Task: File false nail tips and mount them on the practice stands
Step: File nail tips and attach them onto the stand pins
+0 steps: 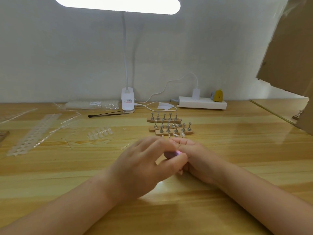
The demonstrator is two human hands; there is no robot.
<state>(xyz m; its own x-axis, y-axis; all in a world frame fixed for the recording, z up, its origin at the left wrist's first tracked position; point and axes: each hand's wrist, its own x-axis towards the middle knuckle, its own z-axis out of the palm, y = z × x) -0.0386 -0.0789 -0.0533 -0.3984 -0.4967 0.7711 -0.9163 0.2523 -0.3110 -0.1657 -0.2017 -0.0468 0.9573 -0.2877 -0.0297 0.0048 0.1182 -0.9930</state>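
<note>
My hands meet low over the wooden table [237, 167]. My left hand [144, 160], blurred, pinches a small pinkish nail file [170, 154] between its fingers and thumb. My right hand [198, 156] lies beside it with curled fingers, which pinch a small glinting false nail tip [178, 151], mostly hidden. Just behind the hands stand three wooden practice stands [171, 126] with metal pegs. A nearer row with clear tips [177, 135] on its pegs peeks out above my fingers. A strip of loose false nail tips [100, 132] lies to the left.
Clear plastic tip strips [33, 134] and bags [91, 105] lie at the left. A clip lamp [127, 100], its white cable [152, 106], a power strip [202, 102] and a thin black brush [105, 114] sit at the back. Cardboard [291, 56] hangs at the upper right.
</note>
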